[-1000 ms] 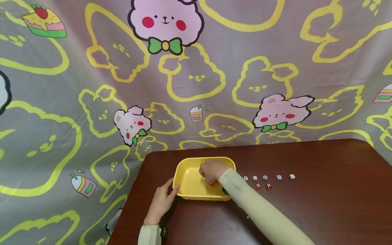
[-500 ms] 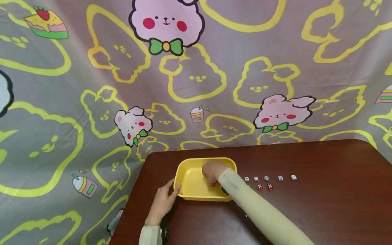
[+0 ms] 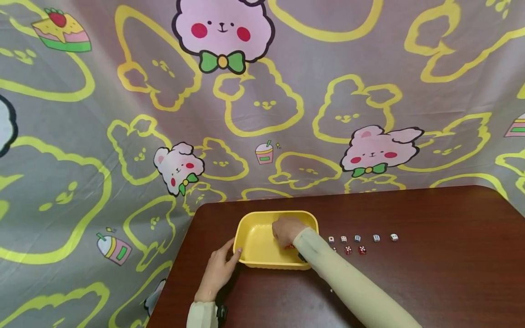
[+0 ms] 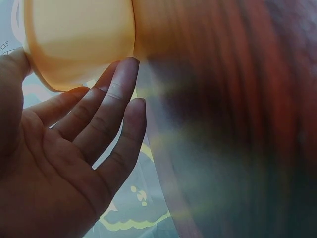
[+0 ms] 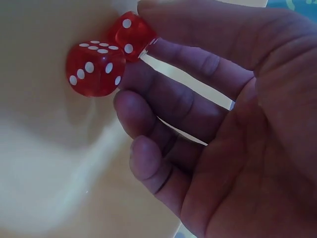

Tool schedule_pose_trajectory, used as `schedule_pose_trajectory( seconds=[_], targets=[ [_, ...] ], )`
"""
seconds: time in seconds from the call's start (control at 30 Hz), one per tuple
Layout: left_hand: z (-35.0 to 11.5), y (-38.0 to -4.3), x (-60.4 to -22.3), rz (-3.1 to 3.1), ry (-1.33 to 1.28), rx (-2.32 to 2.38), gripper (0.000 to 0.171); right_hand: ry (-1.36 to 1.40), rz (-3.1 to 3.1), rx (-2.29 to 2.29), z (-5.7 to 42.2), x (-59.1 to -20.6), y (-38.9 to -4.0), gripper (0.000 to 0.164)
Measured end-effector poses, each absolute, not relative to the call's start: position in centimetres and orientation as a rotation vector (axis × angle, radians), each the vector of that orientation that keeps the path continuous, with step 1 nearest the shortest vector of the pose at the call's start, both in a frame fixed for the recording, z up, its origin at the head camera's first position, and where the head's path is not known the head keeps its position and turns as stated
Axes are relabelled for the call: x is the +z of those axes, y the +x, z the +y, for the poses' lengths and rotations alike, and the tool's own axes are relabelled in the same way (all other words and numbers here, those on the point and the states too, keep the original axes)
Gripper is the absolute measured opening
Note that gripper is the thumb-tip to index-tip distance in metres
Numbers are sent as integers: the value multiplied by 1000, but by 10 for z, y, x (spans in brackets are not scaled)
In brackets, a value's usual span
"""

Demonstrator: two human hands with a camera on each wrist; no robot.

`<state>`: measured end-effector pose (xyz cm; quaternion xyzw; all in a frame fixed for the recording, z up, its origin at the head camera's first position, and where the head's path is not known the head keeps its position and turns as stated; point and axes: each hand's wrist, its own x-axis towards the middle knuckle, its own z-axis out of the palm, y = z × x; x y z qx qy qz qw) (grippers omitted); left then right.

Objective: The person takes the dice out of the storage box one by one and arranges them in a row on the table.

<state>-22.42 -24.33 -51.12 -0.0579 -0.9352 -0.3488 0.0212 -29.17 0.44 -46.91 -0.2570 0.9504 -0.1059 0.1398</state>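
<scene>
A yellow plastic tub stands at the back left of the dark table. My left hand holds its left end, thumb over the rim and fingers along the outside; in the left wrist view those fingers are only slightly bent. My right hand reaches down inside the tub's right half. In the right wrist view, its thumb and forefinger pinch a red die with white dots. A second red die lies right beside it on the tub floor. The other fingers of the right hand curl loosely.
Right of the tub, several white dice form a spaced row. In front of them lie red dice, one partly hidden by the right sleeve. A patterned curtain hangs behind the table.
My right hand has shifted slightly to the right inside the tub and now covers more of the red dice there. My left hand stays on the tub's left end.
</scene>
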Motion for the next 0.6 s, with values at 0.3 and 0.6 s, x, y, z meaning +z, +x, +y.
schedule_pose_trajectory(
  seconds=[0.3, 0.6],
  targets=[
    [-243, -224, -512, -2900, -174, -1083, 46, -750, 2732, -312, 5, -472, -291, 44],
    [-243, -224, -512, -2876, -192, -1033, 45, -797, 2756, -341, 7, -473, -291, 40]
  ],
)
